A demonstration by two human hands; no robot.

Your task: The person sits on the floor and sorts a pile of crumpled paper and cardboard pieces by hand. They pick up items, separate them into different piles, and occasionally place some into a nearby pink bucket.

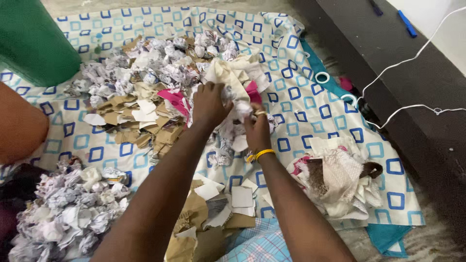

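Cream cloth (232, 73), creased and bunched, sits at the centre of a white sheet patterned with blue squares (310, 104), and both of a person's bare hands are closed on material there. The left hand (209, 104) is clenched around the lower edge of the cream cloth, fingers curled into a mix of fabric and crumpled paper. The right hand (257, 130), a ring on one finger and a yellow bangle (262, 154) at the wrist, pinches a crumpled wad of printed paper (241, 110) just below the cloth, touching it. A strip of pink fabric (252, 92) shows at the right edge of the cream cloth, and a second pink piece (174, 99) lies just left of it. Beyond and to the left of the cloth spreads a heap of crumpled paper balls (145, 68), with torn brown cardboard scraps (141, 128) below that heap. Nearer the camera than the cloth, between the forearms, lie white card squares (241, 196). Right of the cloth and closer in, a bundle of beige and lace-like fabric scraps (340, 179) rests on the sheet. Far left of the cloth stands a green bin (34, 39); a second pile of paper balls (68, 208) lies at lower left. A white cord (407, 60) trails across the dark floor to the right.
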